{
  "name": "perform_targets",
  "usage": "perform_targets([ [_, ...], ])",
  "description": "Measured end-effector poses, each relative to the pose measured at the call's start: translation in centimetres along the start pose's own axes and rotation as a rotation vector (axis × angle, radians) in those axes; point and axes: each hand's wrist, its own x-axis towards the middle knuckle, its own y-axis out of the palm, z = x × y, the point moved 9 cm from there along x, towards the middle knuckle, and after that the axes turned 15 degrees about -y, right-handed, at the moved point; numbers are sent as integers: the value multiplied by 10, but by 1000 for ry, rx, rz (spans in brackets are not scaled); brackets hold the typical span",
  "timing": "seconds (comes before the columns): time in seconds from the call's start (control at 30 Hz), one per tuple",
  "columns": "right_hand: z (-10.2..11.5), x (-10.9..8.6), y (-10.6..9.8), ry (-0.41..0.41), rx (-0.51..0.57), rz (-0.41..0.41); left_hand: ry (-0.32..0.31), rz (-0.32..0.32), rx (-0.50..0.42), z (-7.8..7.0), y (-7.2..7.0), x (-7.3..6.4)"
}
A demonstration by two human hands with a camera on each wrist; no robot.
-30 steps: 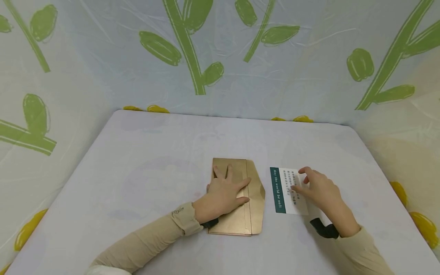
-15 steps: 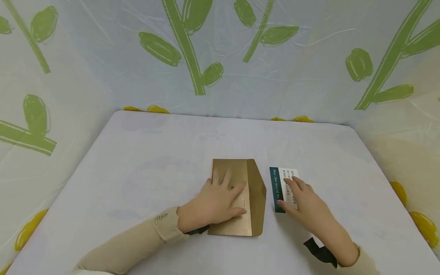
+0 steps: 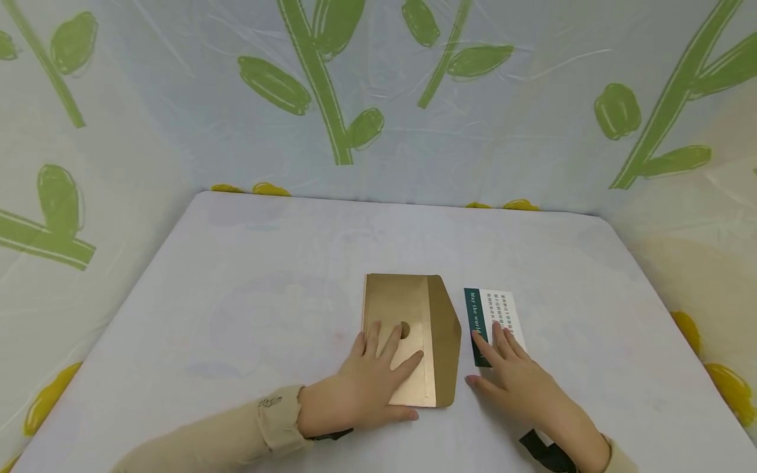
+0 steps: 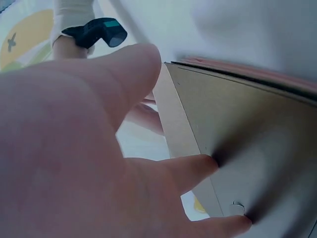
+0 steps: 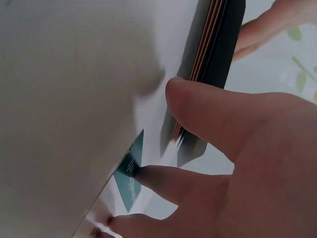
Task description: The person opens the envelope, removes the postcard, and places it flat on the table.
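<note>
With your left hand [image 3: 368, 389] spread over the gold envelope [image 3: 399, 297], lower centre, best press your outstretched right hand [image 3: 523, 381] lightly to steady the card [image 3: 495, 309] right of centre.

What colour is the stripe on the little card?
The stripe is dark green, clearest in the head view.

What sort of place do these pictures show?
Probably a staged indoor workspace: leaf-printed sheeting rises behind and beside a pale table, where a gold envelope and a printed card lie.
</note>
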Motion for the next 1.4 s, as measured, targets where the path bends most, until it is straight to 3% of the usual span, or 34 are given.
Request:
perform_targets([
  [0.4, -23, -2, -4, 49, 30, 2, 17, -20, -5, -16, -6, 22],
  [0.7, -50, -5, -8, 98, 138, 30, -22, 75, 58, -34, -5, 47],
  [0.97, -74, -8, -13, 119, 180, 22, -37, 64, 100, -51, -10, 69],
  [1.17, -93, -10, -17, 120, 215, 15, -62, 110, 72, -62, -14, 87],
  [1.4, -115, -12, -24, 130, 223, 10, -20, 91, 63, -76, -18, 109],
])
